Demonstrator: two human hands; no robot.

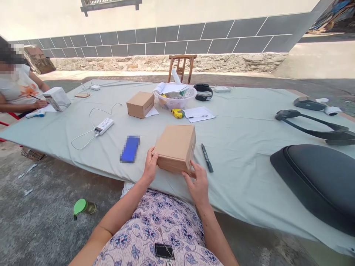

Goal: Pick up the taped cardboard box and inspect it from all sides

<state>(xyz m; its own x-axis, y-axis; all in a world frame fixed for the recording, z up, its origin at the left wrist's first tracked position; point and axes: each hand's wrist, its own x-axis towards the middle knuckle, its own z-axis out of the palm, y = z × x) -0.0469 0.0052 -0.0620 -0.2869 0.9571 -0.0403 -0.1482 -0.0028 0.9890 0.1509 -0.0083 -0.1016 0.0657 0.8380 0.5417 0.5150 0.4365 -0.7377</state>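
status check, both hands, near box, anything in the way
Left hand and right hand holding near cardboard box. Box closed. Black marker right of box, not blocking.

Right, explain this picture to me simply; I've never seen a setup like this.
There is no machine here, only a person's two bare hands. The one picture comes from a camera on that person's head, looking forward and down. The left hand and right hand hold a cardboard box by its near corners; I can't tell whether it is lifted. On the cloth-covered table lie a black marker, a white power strip, a yellow tape measure, a second box and a filled basin. Another person sits at far left.
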